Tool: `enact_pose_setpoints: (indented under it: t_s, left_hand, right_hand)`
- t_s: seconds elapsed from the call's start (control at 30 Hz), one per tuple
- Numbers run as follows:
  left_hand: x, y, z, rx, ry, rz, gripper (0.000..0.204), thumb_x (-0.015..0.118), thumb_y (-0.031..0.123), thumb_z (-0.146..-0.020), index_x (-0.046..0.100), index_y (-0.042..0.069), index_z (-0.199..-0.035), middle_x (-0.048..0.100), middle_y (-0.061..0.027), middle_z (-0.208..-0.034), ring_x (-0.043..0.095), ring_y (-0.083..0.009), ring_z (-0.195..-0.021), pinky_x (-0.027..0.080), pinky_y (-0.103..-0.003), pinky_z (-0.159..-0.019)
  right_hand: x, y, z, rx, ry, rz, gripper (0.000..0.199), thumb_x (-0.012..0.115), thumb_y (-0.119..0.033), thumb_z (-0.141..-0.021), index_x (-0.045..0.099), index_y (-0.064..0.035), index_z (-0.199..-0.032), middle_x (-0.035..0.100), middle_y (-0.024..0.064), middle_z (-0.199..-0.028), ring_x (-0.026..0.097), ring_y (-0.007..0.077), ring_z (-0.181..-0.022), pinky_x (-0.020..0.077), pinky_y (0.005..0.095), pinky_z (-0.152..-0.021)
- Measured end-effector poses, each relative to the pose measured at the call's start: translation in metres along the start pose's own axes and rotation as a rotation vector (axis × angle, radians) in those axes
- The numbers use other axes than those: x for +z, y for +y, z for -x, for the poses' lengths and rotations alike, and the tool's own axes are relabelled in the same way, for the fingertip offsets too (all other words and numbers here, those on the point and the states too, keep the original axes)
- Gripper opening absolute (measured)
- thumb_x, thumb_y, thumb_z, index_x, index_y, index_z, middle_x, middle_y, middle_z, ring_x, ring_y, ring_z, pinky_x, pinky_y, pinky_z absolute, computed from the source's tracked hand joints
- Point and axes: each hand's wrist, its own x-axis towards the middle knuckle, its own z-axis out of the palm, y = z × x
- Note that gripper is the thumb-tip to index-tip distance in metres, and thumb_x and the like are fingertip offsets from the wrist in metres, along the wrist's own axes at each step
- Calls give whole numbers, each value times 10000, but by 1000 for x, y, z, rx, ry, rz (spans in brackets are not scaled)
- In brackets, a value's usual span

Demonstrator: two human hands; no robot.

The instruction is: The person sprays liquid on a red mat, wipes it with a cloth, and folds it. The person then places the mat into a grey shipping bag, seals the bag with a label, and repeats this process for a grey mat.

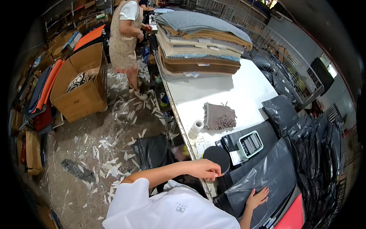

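Observation:
My left hand (206, 169) is over the table's near left edge, fingers bent down and drawn together. It is beside a black round object (216, 157) with a flat dark top. What the fingers hold, if anything, is too small to make out. My right hand (258, 198) lies flat with spread fingers on a black plastic bag (272, 173), which is laid smooth across the table's near right. Past the bag sits a pale green rimmed tray (259, 141) with grey strips inside, partly on a white label sheet (237, 157).
A white roll (197, 125) and a folded brown shaggy mat (220, 116) are on the white table (244, 89). Behind them rises a tall stack of mats (202, 42). Black bags (316, 152) hang along the right. A person (124, 42) stands left of the table, near a cardboard box (85, 97).

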Motion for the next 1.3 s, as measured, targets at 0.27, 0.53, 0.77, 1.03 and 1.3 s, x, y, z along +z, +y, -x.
enact_pose_setpoints:
  t_s: [0.27,0.53,0.77,1.03,1.3]
  left_hand:
    - [-46,147,82,668,-21,332,364,582,119,-858,508,-43,-1175,645,-55,-797,571,-83,-585,474,-241,-560]
    - [-44,224,101,1450,-724,465,197,529,216,-890,597,50,-972,460,-10,-579,458,-118,-439,314,-256,-389]
    - [-36,233,121,1399,-730,427,235,489,193,-889,612,69,-1046,425,17,-562,453,-101,-436,322,-240,-393]
    - [-48,206,84,1179,-1104,-139,249,570,184,-816,594,54,-1027,528,-9,-641,510,-93,-519,368,-244,-417]
    - [20,205,4,667,-716,1135,44,598,172,-856,615,134,-866,581,-65,-643,430,-97,-401,287,-235,-382]
  right_hand:
    - [-5,-3,1,0,41,-97,690,520,-373,-879,276,-25,-1422,282,147,-1481,205,278,-1395,105,496,-1119]
    - [-5,0,2,1,86,-136,684,563,-335,-850,312,-12,-1398,305,147,-1467,227,285,-1386,112,489,-1124]
    - [-7,-7,7,-3,89,-150,674,568,-335,-847,326,-13,-1388,314,150,-1461,235,291,-1380,129,483,-1120]
    - [-26,-13,2,27,166,-278,653,694,-291,-742,438,-48,-1291,433,152,-1350,345,296,-1304,194,473,-1084]
    - [-14,4,6,76,87,-156,709,585,-405,-821,332,-74,-1396,312,137,-1458,249,287,-1374,175,506,-1102]
